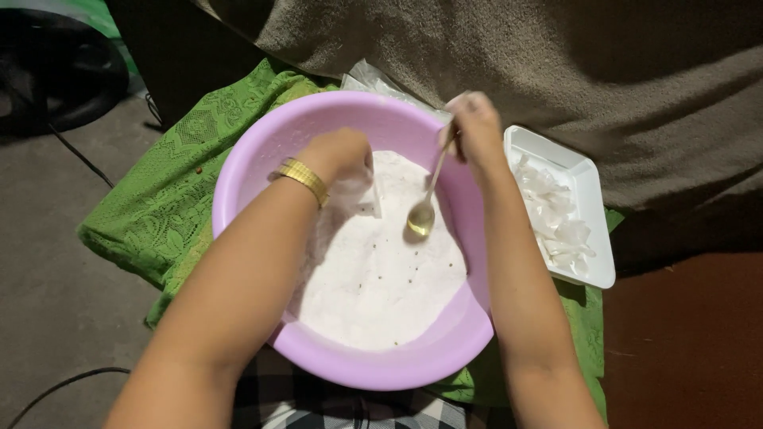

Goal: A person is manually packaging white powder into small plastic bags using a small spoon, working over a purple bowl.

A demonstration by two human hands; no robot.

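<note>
Both forearms reach from six o'clock into a lilac plastic basin of white flour. The left hand, a gold bracelet on its wrist, curls knuckles-up over the flour at ten o'clock; whether its fingers grip anything cannot be told. The right hand, at one o'clock on the rim, pinches a metal spoon, its bowl low over the flour's centre. A white tray lies at three o'clock on green lace cloth.
</note>
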